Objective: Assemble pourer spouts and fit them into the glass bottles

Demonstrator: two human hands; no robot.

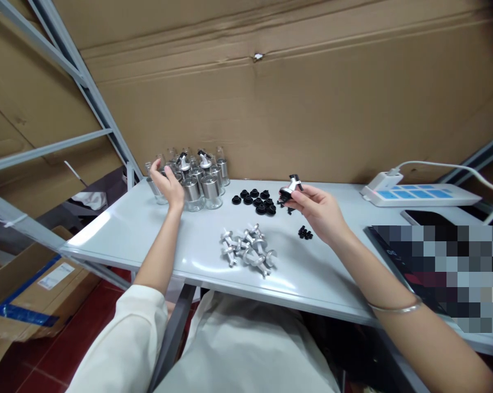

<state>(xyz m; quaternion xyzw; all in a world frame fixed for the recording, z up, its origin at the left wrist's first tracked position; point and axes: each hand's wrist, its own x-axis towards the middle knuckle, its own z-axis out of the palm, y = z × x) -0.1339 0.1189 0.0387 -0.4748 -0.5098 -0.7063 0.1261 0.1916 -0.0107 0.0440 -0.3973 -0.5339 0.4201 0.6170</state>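
Note:
My right hand (pixel 322 213) pinches a silver bottle pourer (pixel 287 190) with a black flap and black base, raised over the table. At the far left, my left hand (pixel 170 185) is open beside a group of glass bottles (pixel 212 188) with metal sleeves. Two of these bottles carry pourer tops (pixel 204 159) with black flaps; the hand hides part of the group. Loose silver pourer spouts (pixel 252 251) lie in a heap near the front edge. Behind them sit several black stoppers (pixel 257 201). Small black pieces (pixel 306 233) lie below my right hand.
A white power strip (pixel 424 194) with a plugged-in charger (pixel 383 179) and cable stands at the back right. A dark phone (pixel 428 218) and a blurred-out screen (pixel 438 273) lie nearer. Cardboard (pixel 295 103) walls the back; a metal frame (pixel 94 114) rises at left.

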